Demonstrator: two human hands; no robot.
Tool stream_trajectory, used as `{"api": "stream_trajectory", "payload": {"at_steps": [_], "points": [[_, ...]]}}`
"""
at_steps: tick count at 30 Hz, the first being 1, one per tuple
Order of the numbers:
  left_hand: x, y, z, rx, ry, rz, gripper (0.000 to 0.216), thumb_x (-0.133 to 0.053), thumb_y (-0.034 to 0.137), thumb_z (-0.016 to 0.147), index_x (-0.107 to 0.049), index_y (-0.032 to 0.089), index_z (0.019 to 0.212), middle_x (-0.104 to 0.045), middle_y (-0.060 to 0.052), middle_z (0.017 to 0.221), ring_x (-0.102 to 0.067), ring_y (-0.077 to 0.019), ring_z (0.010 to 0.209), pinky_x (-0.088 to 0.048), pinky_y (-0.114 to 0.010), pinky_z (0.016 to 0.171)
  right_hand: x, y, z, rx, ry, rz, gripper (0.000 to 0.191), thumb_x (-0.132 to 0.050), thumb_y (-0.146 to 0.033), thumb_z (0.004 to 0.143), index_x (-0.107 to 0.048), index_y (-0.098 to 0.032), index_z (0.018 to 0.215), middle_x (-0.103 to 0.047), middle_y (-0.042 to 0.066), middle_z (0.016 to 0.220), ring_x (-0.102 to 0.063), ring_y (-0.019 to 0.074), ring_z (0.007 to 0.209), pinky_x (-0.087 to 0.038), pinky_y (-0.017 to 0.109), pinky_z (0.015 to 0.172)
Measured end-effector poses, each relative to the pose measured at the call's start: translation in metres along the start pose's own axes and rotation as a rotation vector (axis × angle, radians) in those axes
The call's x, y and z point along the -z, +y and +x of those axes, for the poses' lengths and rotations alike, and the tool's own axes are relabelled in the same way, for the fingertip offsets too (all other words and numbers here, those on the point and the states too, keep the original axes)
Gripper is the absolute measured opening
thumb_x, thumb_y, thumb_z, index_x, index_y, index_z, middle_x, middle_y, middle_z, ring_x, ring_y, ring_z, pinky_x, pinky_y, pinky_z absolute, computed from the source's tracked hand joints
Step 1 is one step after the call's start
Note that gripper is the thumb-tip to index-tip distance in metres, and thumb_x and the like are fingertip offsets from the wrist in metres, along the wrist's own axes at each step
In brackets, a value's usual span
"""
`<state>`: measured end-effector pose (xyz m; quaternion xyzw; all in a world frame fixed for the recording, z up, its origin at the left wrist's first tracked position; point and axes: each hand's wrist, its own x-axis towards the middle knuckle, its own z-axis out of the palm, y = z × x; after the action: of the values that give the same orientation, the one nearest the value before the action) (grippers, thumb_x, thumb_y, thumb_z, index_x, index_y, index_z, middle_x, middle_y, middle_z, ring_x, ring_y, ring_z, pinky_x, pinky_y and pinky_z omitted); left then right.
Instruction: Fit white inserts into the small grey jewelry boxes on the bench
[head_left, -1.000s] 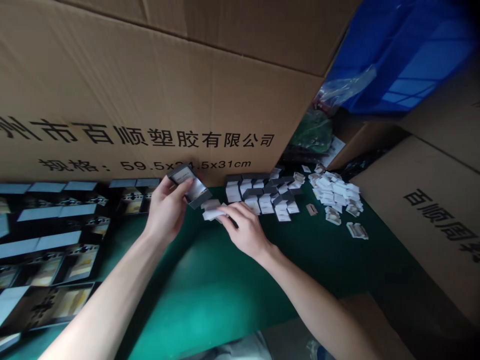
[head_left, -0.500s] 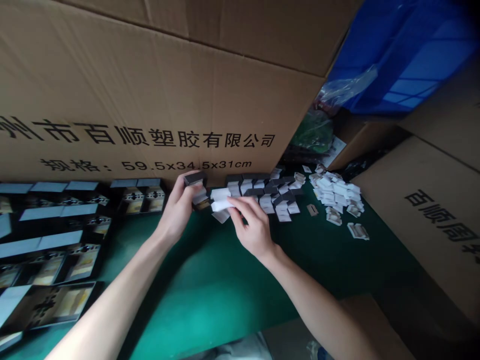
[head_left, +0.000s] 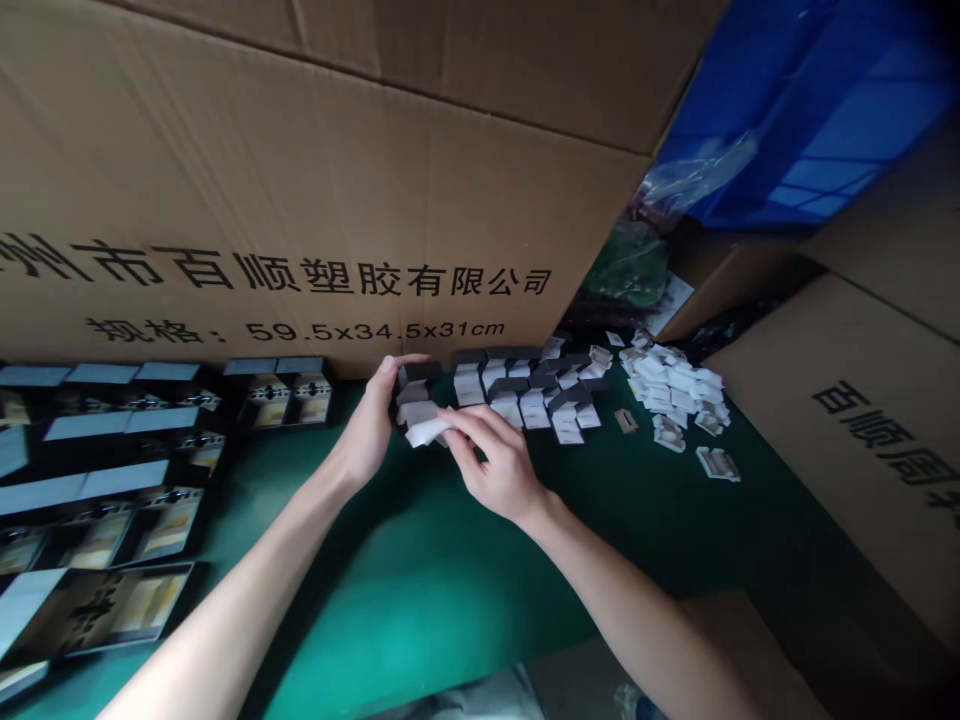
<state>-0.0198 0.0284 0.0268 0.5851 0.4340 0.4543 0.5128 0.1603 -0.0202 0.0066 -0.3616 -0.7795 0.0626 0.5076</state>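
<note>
In the middle of the head view, my left hand is closed around the left side of a small black box with its lid raised. A folded white insert is pinched between the thumb and fingers of my right hand. This insert is at the front of the box, overlapping its opening; how far inside it sits I cannot tell. Just to the right stand several black boxes with raised lids and white linings. My right fingers hide part of the insert's edge.
A heap of white inserts lies on the green table at the right. Several larger open black boxes stand in rows at the left. A big cardboard carton walls off the back; another carton is at the right.
My right hand has moved slightly left and down, bringing the white insert onto the small black box. The box and my left hand have shifted a little to the right.
</note>
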Motion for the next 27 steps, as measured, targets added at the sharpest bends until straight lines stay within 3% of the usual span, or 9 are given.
{"api": "stream_trajectory", "payload": {"at_steps": [6,11,16,27], "points": [[-0.001,0.000,0.000,0.079,-0.034,-0.204,0.058,-0.032,0.068,0.099,-0.061,0.028,0.129,-0.070,-0.005,0.103,-0.063,-0.0243,0.088,-0.053,-0.035,0.074,0.002,0.000,0.002,-0.051,0.006,-0.013,0.029,-0.050,-0.015,0.102,-0.066,-0.020,0.125,-0.072,0.010,0.107,-0.071,0.0183,0.097,-0.061,0.032,0.087],[0.002,0.001,0.002,0.080,-0.074,-0.376,0.033,-0.054,0.038,0.089,-0.065,0.028,0.118,-0.072,-0.004,0.099,-0.064,-0.0222,0.085,-0.051,-0.029,0.063,0.004,0.001,0.003,-0.102,0.038,-0.023,0.027,-0.048,-0.017,0.102,-0.066,-0.022,0.123,-0.073,0.008,0.102,-0.070,0.0177,0.092,-0.060,0.031,0.081],[0.000,0.010,-0.001,0.078,-0.046,-0.383,0.052,-0.059,0.018,0.073,-0.068,0.026,0.124,-0.072,-0.004,0.105,-0.064,-0.0228,0.090,-0.055,-0.030,0.070,0.006,0.000,0.006,-0.114,0.074,-0.049,0.027,-0.046,-0.017,0.103,-0.065,-0.022,0.121,-0.073,0.009,0.104,-0.071,0.0185,0.096,-0.060,0.032,0.084],[0.001,0.008,-0.002,0.067,-0.064,-0.284,0.058,-0.064,0.020,0.078,-0.064,0.028,0.135,-0.074,-0.005,0.112,-0.065,-0.0234,0.093,-0.055,-0.028,0.072,0.009,0.000,0.006,-0.106,0.047,-0.017,0.025,-0.047,-0.017,0.102,-0.065,-0.022,0.119,-0.069,0.009,0.106,-0.069,0.0193,0.100,-0.059,0.033,0.087]]}}
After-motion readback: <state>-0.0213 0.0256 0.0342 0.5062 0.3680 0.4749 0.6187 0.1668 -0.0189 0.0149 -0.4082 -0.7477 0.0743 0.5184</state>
